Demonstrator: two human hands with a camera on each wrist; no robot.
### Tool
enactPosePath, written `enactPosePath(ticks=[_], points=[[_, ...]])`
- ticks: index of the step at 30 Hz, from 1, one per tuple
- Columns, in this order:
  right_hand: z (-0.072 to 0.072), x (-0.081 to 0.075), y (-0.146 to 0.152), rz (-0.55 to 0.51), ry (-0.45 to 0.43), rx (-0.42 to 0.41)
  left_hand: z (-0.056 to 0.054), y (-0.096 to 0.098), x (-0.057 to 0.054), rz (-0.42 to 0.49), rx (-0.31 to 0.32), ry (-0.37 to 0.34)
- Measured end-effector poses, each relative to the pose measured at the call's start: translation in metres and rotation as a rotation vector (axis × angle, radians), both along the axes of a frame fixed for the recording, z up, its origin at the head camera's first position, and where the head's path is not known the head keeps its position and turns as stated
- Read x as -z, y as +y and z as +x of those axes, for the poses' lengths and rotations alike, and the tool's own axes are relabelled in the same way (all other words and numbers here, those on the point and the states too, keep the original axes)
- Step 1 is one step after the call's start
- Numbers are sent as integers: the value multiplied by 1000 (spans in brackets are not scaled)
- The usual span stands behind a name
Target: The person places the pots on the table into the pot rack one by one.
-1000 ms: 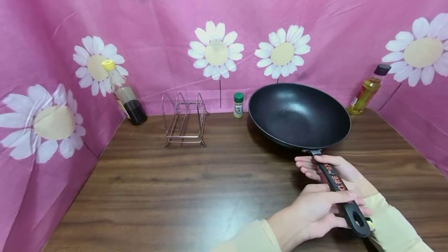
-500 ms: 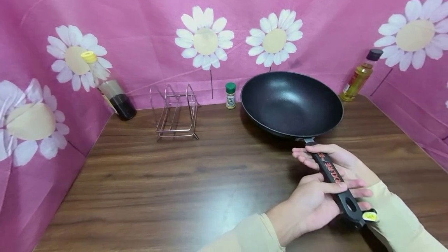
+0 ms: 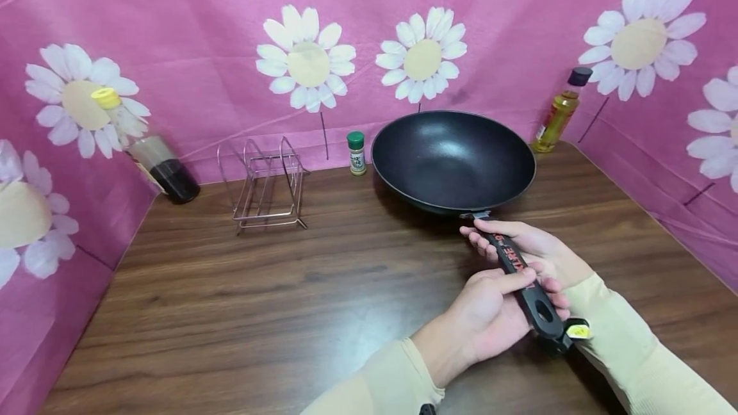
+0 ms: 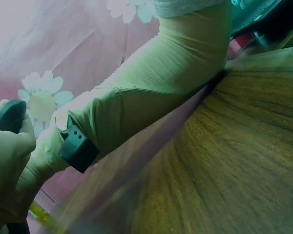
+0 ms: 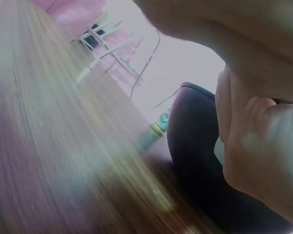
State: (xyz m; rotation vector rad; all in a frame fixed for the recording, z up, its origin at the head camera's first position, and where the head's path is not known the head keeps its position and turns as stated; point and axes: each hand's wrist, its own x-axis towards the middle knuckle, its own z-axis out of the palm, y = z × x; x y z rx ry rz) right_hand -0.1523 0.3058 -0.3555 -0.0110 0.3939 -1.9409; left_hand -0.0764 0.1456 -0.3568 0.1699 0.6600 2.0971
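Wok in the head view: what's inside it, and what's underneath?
Inside the wok, only its dark inner surface shows, with a glossy highlight. Below its near side, the wooden table shows; whatever lies directly beneath is covered by the wok.

backdrop: creased pink cloth (image 3: 202, 31) | print: large white daisies (image 3: 307, 64) | table: brown wood-grain (image 3: 248, 300) | light: pale glare (image 3: 369, 322) on tabletop

Left hand (image 3: 496, 312) nearer, right hand (image 3: 533, 243) farther forward, thumbs (image 3: 519, 280) uppermost
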Motion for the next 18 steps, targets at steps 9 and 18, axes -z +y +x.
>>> enactPosePath(ticks=[9,18], points=[[6,-5,-16,43,36,59,3,-1,-5,-53,-29,-5],[12,-1,-25,1,23,74,8,3,0,-123,-86,-70]])
